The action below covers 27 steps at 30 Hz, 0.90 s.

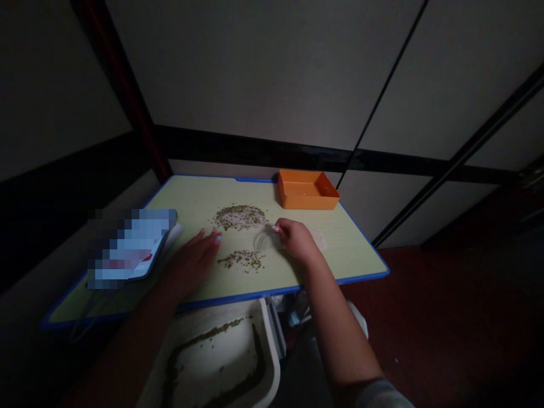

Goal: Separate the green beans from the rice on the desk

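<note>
Your right hand has its fingers pinched nearly closed on what looks like a thin curved piece; it is too blurred to say what it is. The piece sits low over the counter, between the larger heap of green and pale grains and the smaller scatter of mostly green grains. Your left hand holds nothing that shows; its fingers are loosely open, palm down, just left of the grains.

Pinch the piece lightly and move it in short, slow strokes, almost flat to the surface, since a hard flick would likely send grains rolling. Your left hand can best serve as a soft wall on its side. Mind your right wrist near the pale patch, and leave a gap before the front edge, above the white basin. The orange tray sits at the back, beyond your right hand.
</note>
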Available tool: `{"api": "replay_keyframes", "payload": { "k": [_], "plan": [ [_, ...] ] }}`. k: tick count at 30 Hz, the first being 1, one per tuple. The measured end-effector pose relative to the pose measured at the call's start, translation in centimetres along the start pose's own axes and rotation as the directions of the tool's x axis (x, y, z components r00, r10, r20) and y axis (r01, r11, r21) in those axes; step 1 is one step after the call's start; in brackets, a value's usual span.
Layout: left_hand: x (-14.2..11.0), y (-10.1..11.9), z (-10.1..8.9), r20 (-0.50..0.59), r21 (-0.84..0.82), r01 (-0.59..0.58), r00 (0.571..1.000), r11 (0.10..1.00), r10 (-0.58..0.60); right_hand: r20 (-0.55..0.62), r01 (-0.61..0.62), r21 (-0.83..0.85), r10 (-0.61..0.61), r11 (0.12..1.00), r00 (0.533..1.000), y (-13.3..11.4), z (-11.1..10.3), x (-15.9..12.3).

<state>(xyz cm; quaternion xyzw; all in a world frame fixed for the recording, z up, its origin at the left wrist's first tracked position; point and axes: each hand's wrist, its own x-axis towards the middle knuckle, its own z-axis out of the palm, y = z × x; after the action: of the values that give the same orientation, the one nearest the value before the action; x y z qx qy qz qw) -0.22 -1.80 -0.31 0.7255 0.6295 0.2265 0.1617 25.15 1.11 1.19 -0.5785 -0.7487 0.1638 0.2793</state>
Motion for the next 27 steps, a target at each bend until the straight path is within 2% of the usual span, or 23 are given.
{"api": "replay_keyframes", "payload": {
  "k": [5, 8, 12, 16, 21, 27],
  "plan": [
    [0.1, -0.7, 0.0, -0.044, -0.150, 0.118, 0.991, 0.982, -0.126, 0.000, 0.013, -0.062, -0.013, 0.998, 1.000, -0.6, -0.2, -0.2],
    [0.0, -0.9, 0.0, -0.063, -0.201, 0.129, 0.988, 0.971, -0.144, 0.027, 0.060, -0.051, -0.058, 0.997, 0.998, -0.8, 0.0, -0.3],
    [-0.2, -0.5, -0.3, -0.057, -0.177, 0.158, 0.984, 0.971, -0.171, 0.053, 0.117, -0.023, -0.115, 0.993, 0.992, -1.0, 0.3, -0.4],
    [-0.2, 0.0, -0.5, -0.055, -0.178, 0.154, 0.985, 0.972, -0.167, 0.089, 0.168, 0.073, -0.175, 0.983, 0.981, -1.2, 0.6, -0.5],
    [-0.2, 0.0, -0.5, -0.044, -0.157, 0.154, 0.986, 0.976, -0.163, 0.142, 0.190, 0.217, -0.223, 0.958, 0.964, -1.2, 0.7, -0.5],
    [-0.1, -0.1, -0.4, -0.056, -0.139, 0.124, 0.989, 0.983, -0.133, 0.213, 0.187, 0.286, -0.253, 0.940, 0.944, -1.2, 0.7, -0.6]
  ]
}}
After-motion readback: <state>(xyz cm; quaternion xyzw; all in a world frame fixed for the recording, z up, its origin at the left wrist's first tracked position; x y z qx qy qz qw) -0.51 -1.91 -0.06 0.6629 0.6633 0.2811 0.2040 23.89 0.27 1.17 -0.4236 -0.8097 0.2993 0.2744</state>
